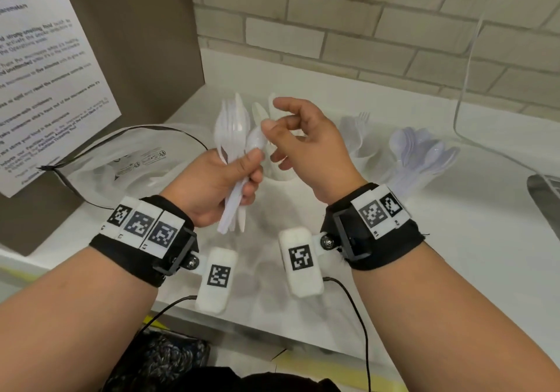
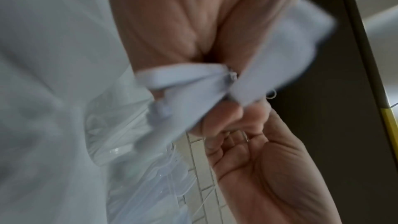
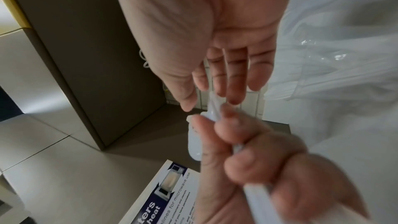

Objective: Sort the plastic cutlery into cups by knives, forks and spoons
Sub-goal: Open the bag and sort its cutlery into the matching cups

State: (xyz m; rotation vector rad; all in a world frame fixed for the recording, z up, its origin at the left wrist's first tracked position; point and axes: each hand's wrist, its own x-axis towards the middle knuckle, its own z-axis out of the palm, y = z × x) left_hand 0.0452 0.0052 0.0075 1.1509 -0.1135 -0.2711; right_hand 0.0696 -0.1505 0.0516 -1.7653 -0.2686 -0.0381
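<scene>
My left hand (image 1: pixel 242 179) grips a bundle of white plastic cutlery (image 1: pixel 233 125) upright by the handles: forks, knives and one spoon (image 1: pixel 254 143) at its right side. My right hand (image 1: pixel 288 137) hovers just right of the bundle, its fingers loosely curved. The thumb tip is close to the spoon's bowl, and I see no grip on it. From the right wrist view, the right hand (image 3: pixel 211 101) reaches over the left fist (image 3: pixel 258 151) and the spoon bowl (image 3: pixel 194 142). Behind the hands stand a white cup (image 1: pixel 281 175) with knives, a cup with forks (image 1: pixel 360 137) and one with spoons (image 1: pixel 424 152).
A clear plastic bag (image 1: pixel 136 161) with a black tie lies on the white counter (image 1: pixel 454 255) at the left. A brown box with a printed notice (image 1: pixel 45 73) stands far left. A metal sink edge (image 1: pixel 545 197) shows at the right, and a brick wall (image 1: pixel 363 28) behind.
</scene>
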